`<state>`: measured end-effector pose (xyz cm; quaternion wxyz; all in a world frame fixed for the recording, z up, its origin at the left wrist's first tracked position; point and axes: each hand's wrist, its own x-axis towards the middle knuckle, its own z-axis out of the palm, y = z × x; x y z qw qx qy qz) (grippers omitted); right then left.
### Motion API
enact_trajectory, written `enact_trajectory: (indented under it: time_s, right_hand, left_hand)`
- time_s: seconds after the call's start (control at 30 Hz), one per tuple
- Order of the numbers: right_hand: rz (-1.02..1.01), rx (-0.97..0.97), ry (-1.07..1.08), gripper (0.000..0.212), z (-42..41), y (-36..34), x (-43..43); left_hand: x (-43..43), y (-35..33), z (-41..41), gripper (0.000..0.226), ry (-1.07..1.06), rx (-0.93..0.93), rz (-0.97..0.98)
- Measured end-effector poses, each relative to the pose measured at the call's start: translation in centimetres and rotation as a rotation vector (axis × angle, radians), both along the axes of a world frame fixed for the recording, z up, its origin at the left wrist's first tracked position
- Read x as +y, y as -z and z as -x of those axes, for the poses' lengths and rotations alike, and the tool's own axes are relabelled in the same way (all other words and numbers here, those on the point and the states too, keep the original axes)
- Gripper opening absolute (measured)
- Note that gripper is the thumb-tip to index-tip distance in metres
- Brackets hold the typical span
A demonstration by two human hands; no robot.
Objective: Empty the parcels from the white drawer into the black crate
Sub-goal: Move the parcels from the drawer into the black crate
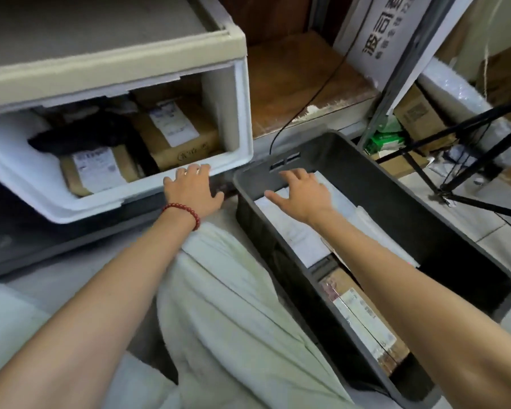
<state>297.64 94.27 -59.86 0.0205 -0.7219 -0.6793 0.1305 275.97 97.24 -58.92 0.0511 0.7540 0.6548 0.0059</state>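
Left hand [193, 191]: fingers nearly straight, tips resting on the front rim of the white plastic drawer [101, 202] at ten o'clock, gripping nothing. Right hand [303, 197]: spread wide, empty, over a flat white parcel [295, 237] inside the black plastic crate [381, 178] at four o'clock. I note brown labelled cardboard parcels [174, 128] in the drawer and a brown box [366, 317] in the crate.

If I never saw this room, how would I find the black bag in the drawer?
Find the white drawer pulled open on the left, next to the black crate. Inside, toward its left, the black bag lies behind the nearer brown parcel. It is the only dark, crumpled thing there; both neighbours are brown with white labels.
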Motion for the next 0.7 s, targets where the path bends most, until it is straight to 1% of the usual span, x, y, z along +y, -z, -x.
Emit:
enact_trajectory:
  time_s: [0.1, 0.2, 0.33, 0.57, 0.7]
  right_hand:
    - [-0.038, 0.034, -0.132, 0.072, 5.3, -2.6, 2.3]
    - [-0.089, 0.054, -0.225, 0.072, 10.4, -4.3, 3.6]
    - [-0.108, 0.081, -0.303, 0.074, 16.1, -5.1, 4.4]
    - [-0.112, 0.119, -0.375, 0.072, 21.9, -4.3, 5.5]
    - [-0.126, 0.128, -0.369, 0.073, 22.8, -2.9, 7.1]
  left_hand:
    - [-0.5, -2.2, 4.9, 0.064, -0.111, -0.054, -0.073]
    - [-1.5, -3.3, 9.6, 0.066, -0.195, -0.032, -0.120]
    - [-3.2, -3.4, 14.5, 0.069, -0.299, 0.003, -0.113]
    - [-4.0, -1.9, 18.2, 0.071, -0.378, -0.029, -0.104]
    - [-2.4, -0.7, 19.1, 0.074, -0.338, -0.014, -0.101]
